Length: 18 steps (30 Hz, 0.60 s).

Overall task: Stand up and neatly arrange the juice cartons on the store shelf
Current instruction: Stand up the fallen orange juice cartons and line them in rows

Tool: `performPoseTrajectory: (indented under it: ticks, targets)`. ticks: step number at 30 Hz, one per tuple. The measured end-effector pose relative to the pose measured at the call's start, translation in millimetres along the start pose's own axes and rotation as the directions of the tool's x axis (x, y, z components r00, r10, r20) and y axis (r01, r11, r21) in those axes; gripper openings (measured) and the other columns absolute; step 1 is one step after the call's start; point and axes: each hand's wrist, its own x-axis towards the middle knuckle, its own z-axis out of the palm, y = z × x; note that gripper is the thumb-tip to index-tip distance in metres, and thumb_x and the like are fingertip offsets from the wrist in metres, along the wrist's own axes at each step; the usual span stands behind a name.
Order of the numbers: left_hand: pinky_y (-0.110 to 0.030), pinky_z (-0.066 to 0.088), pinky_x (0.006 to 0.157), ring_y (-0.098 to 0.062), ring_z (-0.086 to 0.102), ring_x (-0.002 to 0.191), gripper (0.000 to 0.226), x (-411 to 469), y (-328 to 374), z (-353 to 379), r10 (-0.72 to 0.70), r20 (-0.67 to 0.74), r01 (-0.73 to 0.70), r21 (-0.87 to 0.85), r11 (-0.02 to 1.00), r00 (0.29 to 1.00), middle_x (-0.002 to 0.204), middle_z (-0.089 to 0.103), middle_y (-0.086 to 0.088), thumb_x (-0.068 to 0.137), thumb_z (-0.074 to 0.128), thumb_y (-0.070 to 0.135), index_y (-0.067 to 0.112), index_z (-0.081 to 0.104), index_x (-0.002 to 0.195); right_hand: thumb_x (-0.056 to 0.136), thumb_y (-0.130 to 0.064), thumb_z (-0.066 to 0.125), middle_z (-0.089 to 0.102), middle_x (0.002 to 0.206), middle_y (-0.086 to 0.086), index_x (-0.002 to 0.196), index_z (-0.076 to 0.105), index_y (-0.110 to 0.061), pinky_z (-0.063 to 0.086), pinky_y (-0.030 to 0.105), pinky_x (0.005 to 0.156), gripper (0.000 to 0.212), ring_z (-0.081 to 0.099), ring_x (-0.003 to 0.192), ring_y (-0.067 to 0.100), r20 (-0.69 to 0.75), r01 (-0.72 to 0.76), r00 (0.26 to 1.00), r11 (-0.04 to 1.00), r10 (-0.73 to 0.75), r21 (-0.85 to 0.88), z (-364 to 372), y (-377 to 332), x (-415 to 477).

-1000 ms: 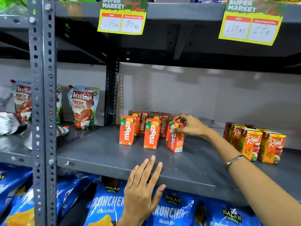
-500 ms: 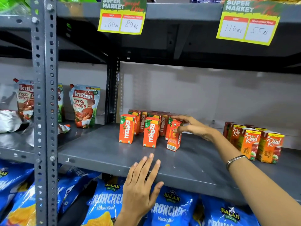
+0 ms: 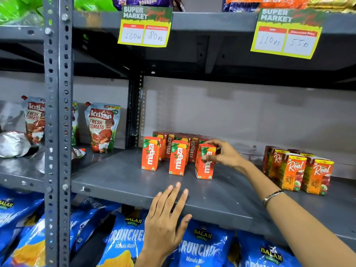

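Three orange Maaza juice cartons stand upright in a front row on the grey shelf: a left carton, a middle carton and a right carton. More Maaza cartons are packed behind them. My right hand grips the top of the right carton, thumb on its front face. My left hand hovers flat with fingers spread over the shelf's front edge, holding nothing. Several orange Real juice cartons stand grouped further right on the same shelf.
Kissan tomato pouches stand in the left bay behind a perforated grey upright. Blue Balaji crisp bags fill the shelf below. Two yellow price tags hang from the shelf above.
The right carton was tilted and turned sideways in my right hand; it now stands upright facing forward in line with the other two. My left hand has barely moved.
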Motion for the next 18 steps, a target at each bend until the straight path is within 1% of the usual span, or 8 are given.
performPoseTrajectory:
  ticks: [2,3,7,10,12,15,17,18]
  targets:
    - [-0.030,0.018,0.114,-0.017,0.036,0.131,0.047,0,-1,0,0.005,-0.015,-0.005,-0.001,1.000,1.000,0.139,0.044,-0.004,0.098,0.028,0.042,0.018,0.039,0.136,0.066,-0.018,0.080,0.064,0.091,-0.005,0.115,0.051,-0.018,0.053,0.026,0.070,0.057,0.061,0.084,0.009,-0.029,-0.013,1.000,1.000,0.013,-0.005,1,3,-2]
    - [-0.030,0.018,0.114,-0.017,0.036,0.131,0.047,0,-1,0,0.010,-0.021,-0.010,0.000,1.000,1.000,0.139,0.044,-0.004,0.098,0.028,0.042,0.018,0.038,0.136,0.066,-0.019,0.080,0.063,0.091,-0.006,0.115,0.049,-0.019,0.053,0.026,0.069,0.059,0.061,0.084,0.009,-0.042,-0.017,0.999,1.000,0.017,-0.002,2,5,-3]
    - [-0.031,0.019,0.113,-0.017,0.035,0.132,0.047,0,-1,1,0.013,-0.031,-0.013,-0.006,1.000,0.999,0.139,0.044,-0.004,0.098,0.028,0.043,0.018,0.038,0.137,0.069,-0.006,0.077,0.060,0.104,0.011,0.112,0.044,-0.023,0.056,0.041,0.066,0.057,0.060,0.093,0.024,-0.026,-0.043,0.999,0.997,0.045,0.067,3,12,-7]
    - [-0.032,0.020,0.112,-0.018,0.035,0.132,0.048,-1,0,2,0.003,-0.021,-0.003,-0.016,1.000,1.000,0.140,0.044,-0.005,0.098,0.027,0.043,0.018,0.036,0.138,0.068,-0.008,0.077,0.060,0.105,0.011,0.108,0.043,-0.022,0.056,0.049,0.069,0.054,0.062,0.094,0.026,-0.028,-0.038,0.999,0.999,0.039,0.038,3,11,-10]
    - [-0.032,0.021,0.112,-0.018,0.035,0.132,0.047,-1,0,1,0.003,-0.007,-0.004,-0.015,1.000,1.000,0.139,0.044,-0.005,0.098,0.027,0.043,0.018,0.036,0.137,0.069,-0.010,0.077,0.060,0.102,0.007,0.111,0.042,-0.020,0.057,0.047,0.067,0.056,0.062,0.090,0.022,-0.033,-0.048,0.998,0.998,0.049,0.032,3,10,-11]
    - [-0.032,0.021,0.112,-0.018,0.035,0.132,0.047,1,2,-4,0.004,0.032,-0.003,-0.039,0.999,0.999,0.140,0.043,-0.006,0.098,0.026,0.042,0.017,0.036,0.137,0.068,-0.012,0.078,0.057,0.091,-0.005,0.122,0.038,-0.019,0.055,0.032,0.058,0.068,0.059,0.080,0.010,-0.043,-0.102,0.994,0.994,0.103,0.023,4,10,-14]
    - [-0.031,0.020,0.113,-0.017,0.032,0.135,0.049,3,3,-11,0.009,0.020,-0.007,-0.098,0.995,1.000,0.146,0.037,-0.007,0.098,0.026,0.043,0.019,0.031,0.140,0.068,-0.012,0.078,0.058,0.090,-0.006,0.125,0.034,-0.017,0.052,0.028,0.056,0.071,0.060,0.080,0.011,-0.002,-0.183,0.983,0.982,0.183,0.053,6,15,-18]
    - [-0.029,0.019,0.114,-0.015,0.029,0.137,0.051,8,0,-15,-0.015,-0.006,0.014,-0.164,0.986,1.000,0.149,0.033,-0.006,0.098,0.026,0.043,0.020,0.028,0.142,0.068,-0.010,0.077,0.060,0.090,-0.003,0.124,0.034,-0.016,0.052,0.027,0.054,0.071,0.061,0.080,0.014,0.035,-0.222,0.975,0.973,0.220,0.064,7,18,-20]
